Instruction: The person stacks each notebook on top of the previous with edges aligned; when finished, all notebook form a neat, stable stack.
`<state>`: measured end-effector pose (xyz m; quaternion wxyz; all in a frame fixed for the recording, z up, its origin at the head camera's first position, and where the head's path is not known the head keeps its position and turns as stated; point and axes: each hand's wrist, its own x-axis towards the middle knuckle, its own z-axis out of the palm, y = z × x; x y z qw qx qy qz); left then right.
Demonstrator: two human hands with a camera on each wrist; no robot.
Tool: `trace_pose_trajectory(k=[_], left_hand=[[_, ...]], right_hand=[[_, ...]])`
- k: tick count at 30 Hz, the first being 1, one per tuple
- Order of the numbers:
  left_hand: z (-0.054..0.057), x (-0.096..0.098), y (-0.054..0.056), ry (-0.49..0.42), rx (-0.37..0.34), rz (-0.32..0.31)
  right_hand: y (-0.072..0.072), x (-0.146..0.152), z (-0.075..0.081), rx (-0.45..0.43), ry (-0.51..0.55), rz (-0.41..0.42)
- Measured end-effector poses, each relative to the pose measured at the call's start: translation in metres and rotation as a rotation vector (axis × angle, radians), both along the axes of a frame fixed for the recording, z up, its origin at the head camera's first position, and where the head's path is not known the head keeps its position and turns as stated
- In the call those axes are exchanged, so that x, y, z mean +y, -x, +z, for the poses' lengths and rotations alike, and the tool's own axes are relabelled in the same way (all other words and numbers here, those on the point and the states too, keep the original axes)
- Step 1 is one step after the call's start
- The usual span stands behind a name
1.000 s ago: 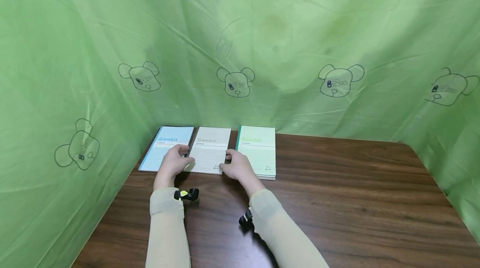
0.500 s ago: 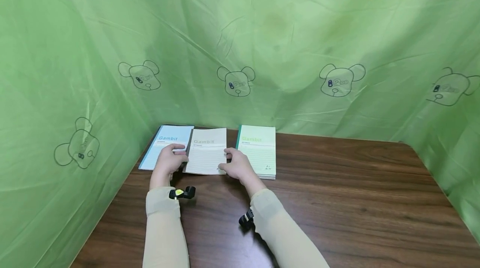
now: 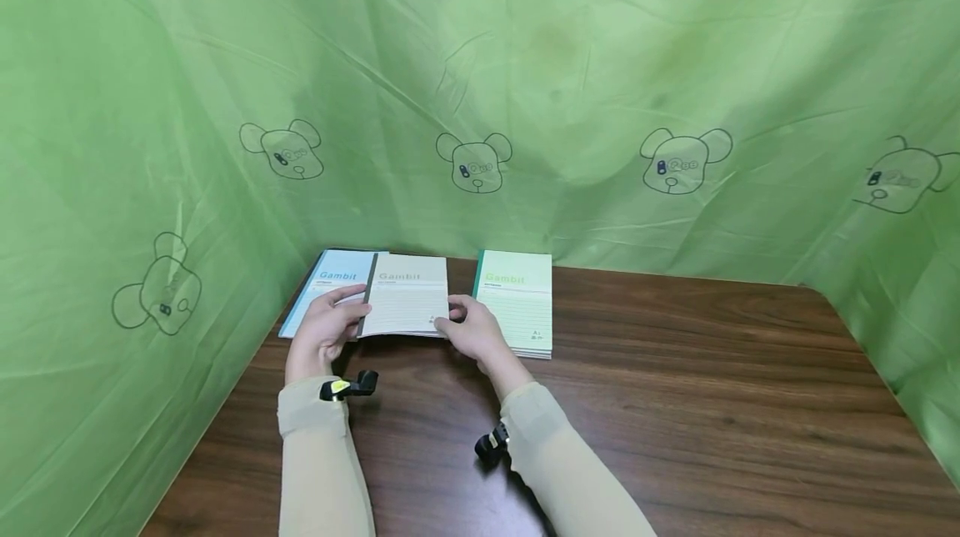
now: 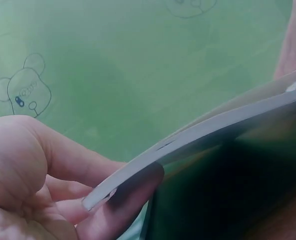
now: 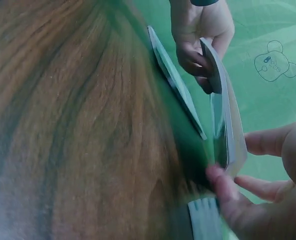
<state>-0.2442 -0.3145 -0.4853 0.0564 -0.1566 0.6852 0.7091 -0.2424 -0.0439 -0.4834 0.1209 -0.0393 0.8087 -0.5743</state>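
Observation:
A grey-covered notebook [image 3: 405,295] is raised off the table, its left side over the edge of a blue notebook [image 3: 330,270]. My left hand [image 3: 322,324] pinches its left side; in the left wrist view the hand [image 4: 43,185] has the notebook edge [image 4: 152,155] between thumb and fingers, and the pages bow slightly. At the lower right corner, my right hand [image 3: 474,328] holds the same notebook between thumb and fingers. In the right wrist view the notebook [image 5: 225,105] stands between both hands. A pile of green notebooks [image 3: 517,295] lies just right of my right hand.
The brown wooden table [image 3: 697,404] extends far to the right and toward me. Green cloth [image 3: 585,103] printed with bear heads hangs behind and beside it, close to the notebooks' far edges. A small black camera sits on each wrist.
The grey notebook has come up off the table and shifted left, now overlapping the blue one. My left hand moved left and took its left side; the right hand moved little.

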Motion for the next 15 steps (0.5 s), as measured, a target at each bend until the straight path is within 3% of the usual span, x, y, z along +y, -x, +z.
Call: trace_pose_trajectory(k=[3,7,11,15], left_hand=[[0.000,0.004,0.001,-0.011,0.021,0.007],[-0.001,0.009,0.004,0.073,0.064,-0.021],[-0.004,0.012,0.007,0.169,0.111,-0.058],[-0.006,0.017,0.009,0.161,0.117,-0.070]], right_hand=[[-0.001,0.000,-0.003,-0.050,0.116,-0.030],[0.001,0.002,-0.007,-0.061,0.232,-0.049],[0.004,0.006,-0.006,-0.030,0.261,-0.049],[0.006,0.013,-0.005,-0.023,0.256,-0.070]])
